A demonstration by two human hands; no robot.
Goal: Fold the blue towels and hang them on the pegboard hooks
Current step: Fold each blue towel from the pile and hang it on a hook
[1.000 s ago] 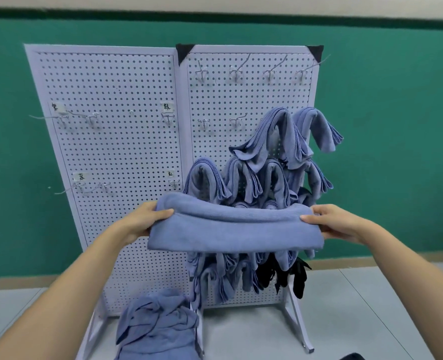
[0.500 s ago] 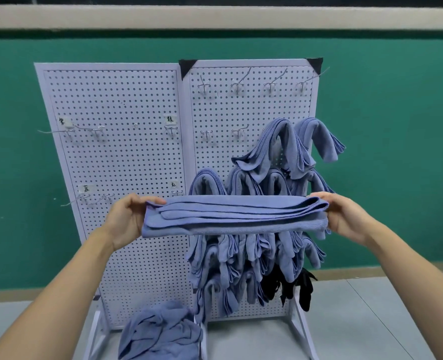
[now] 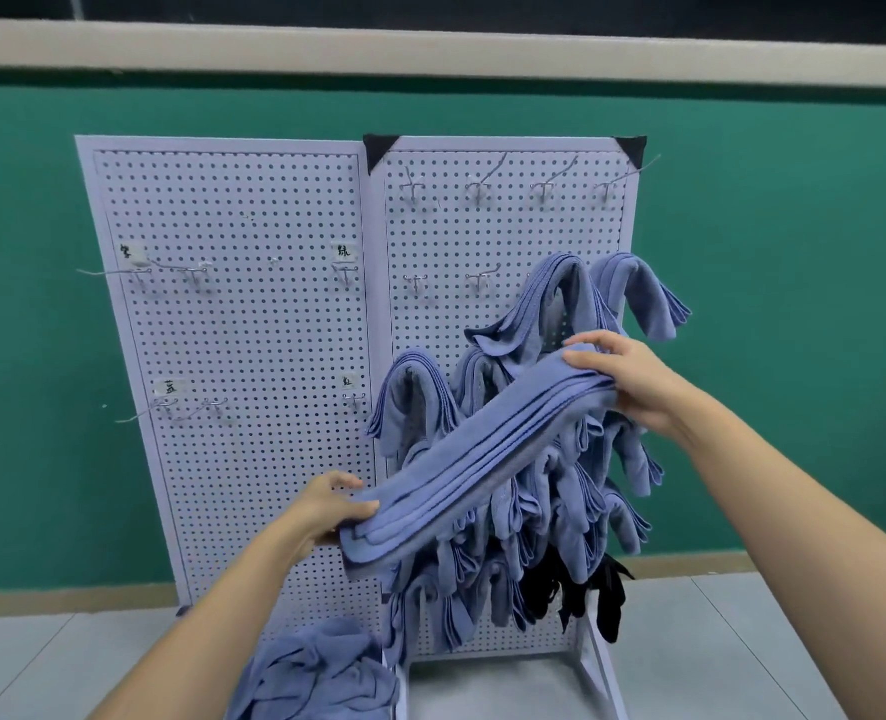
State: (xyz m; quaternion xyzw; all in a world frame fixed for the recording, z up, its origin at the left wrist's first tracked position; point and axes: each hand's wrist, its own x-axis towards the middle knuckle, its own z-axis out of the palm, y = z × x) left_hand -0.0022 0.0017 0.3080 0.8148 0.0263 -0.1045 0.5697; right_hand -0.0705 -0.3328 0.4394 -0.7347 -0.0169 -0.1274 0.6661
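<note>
I hold one folded blue towel (image 3: 482,459) slanted before the pegboard (image 3: 233,330). My left hand (image 3: 326,506) grips its low end and my right hand (image 3: 622,376) its high end, fingers (image 3: 586,361) clamped on cloth. Many hung towels (image 3: 560,314) already fill the right panel. A crumpled pile (image 3: 321,672) waits below, and the upper hooks (image 3: 477,187) are bare.
</note>
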